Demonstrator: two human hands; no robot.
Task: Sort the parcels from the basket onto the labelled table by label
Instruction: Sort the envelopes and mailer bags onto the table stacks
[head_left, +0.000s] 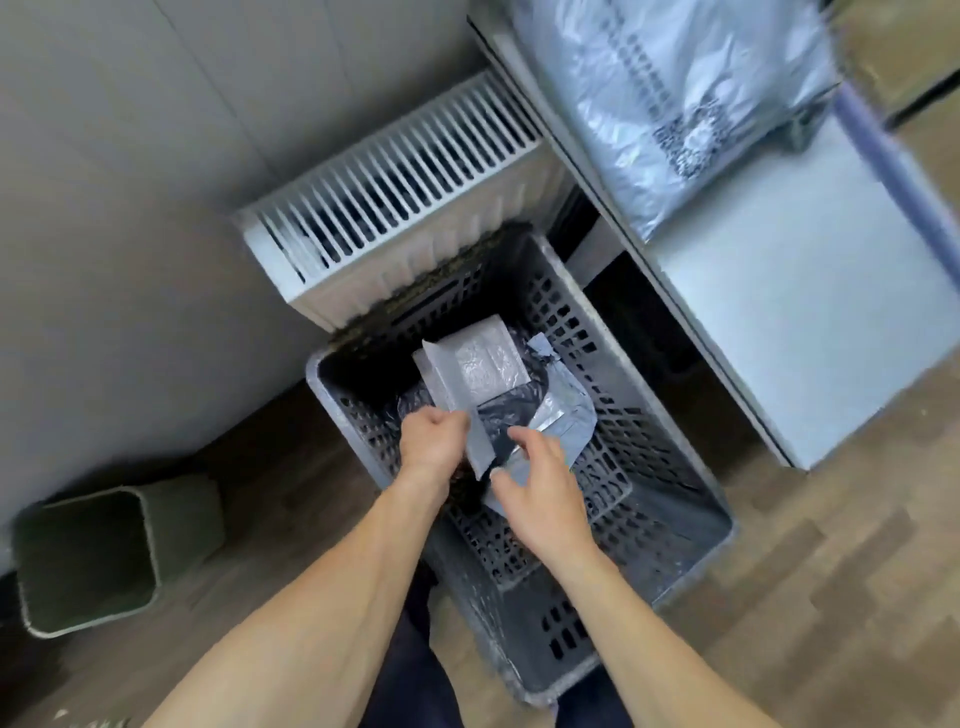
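Left hand (434, 441) pinches the near end of a white padded envelope (478, 364), whose long axis runs away from the person toward the far wall of the grey basket (597, 332). It lies tilted on other parcels inside the basket. Its skin looks bubbled and matte, with a folded flap along one side (no label is readable). The right hand (540, 483) hovers just beside it with loose, spread fingers and grasps nothing, over a flat grey poly mailer (563, 415). The worktop (805, 286) stands to the right of the basket, nearer the right arm, so the lift likely swings that way.
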